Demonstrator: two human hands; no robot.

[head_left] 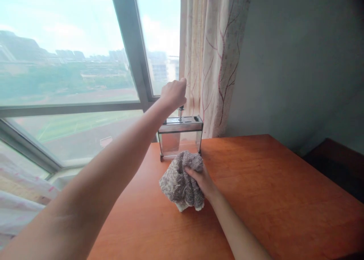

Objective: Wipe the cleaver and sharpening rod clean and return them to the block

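Scene lit by strong daylight from window [65, 62] at left; sky overexposed, distant buildings washed out by haze; wall [298, 62] at right left dim and grey; soft sheen seen on orange table [270, 195]; faint shadows cast toward viewer; curtain [213, 55] backlit; window frame bent by wide-angle distortion; near forearm stretched, slightly soft at lower left edge.

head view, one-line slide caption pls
Left hand grips handle above clear knife holder; right hand holds grey fuzzy cloth.
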